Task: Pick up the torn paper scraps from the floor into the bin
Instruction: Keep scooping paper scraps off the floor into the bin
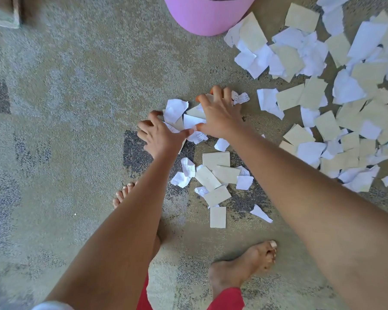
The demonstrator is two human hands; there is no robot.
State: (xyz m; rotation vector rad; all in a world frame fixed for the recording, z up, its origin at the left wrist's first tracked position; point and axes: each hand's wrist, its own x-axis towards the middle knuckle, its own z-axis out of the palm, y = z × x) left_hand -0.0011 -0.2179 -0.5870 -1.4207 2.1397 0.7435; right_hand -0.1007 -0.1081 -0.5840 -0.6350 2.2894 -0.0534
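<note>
A small heap of white and beige paper scraps (177, 113) lies on the floor in the middle of the view. My left hand (159, 136) curls round its left side and my right hand (220, 115) curls over its right side, both gripping the scraps between them. A second cluster of scraps (215, 175) lies nearer my feet. A wide spread of scraps (336, 104) covers the floor at the right. The pink bin (206, 16) stands at the top centre, just beyond my hands.
The speckled concrete floor (65, 108) stretches bare to the left. My bare feet (244, 265) stand at the bottom, the left foot's toes (123, 193) showing beside my left arm. A pale board edge (2, 14) sits in the top left corner.
</note>
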